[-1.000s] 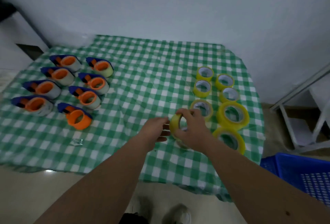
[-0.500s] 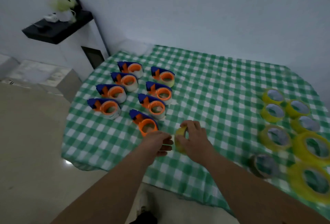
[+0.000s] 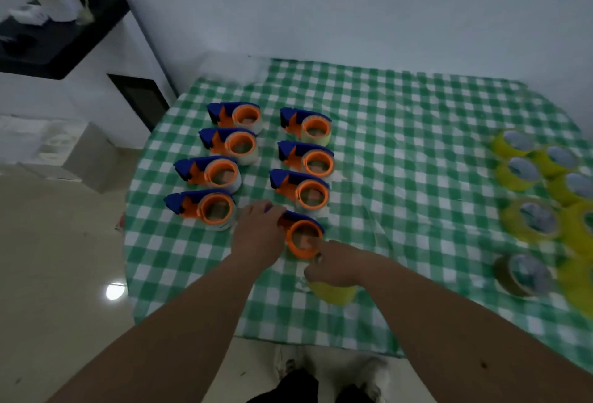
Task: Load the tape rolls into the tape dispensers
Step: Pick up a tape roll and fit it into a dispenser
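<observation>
Several blue-and-orange tape dispensers stand in two columns on the green checked cloth [image 3: 401, 152]; most hold a clear roll. The nearest one, an empty dispenser [image 3: 303, 235], lies at the front of the right column. My left hand [image 3: 258, 235] grips its blue end from the left. My right hand [image 3: 337, 266] holds a yellow tape roll [image 3: 333, 292] just in front of that dispenser, low over the cloth. Several more yellow rolls [image 3: 529, 219] sit at the right edge, with a brown roll [image 3: 519, 274] in front of them.
A white cabinet with a black top [image 3: 64, 36] stands to the left beyond the table. Pale floor [image 3: 57, 274] lies left of the table edge, and my shoes [image 3: 369, 373] show below the front edge. A white wall rises behind.
Both hands moved left from the yellow rolls to the dispensers, the right carrying the yellow roll. My left hand took hold of the empty dispenser. The view swung left.
</observation>
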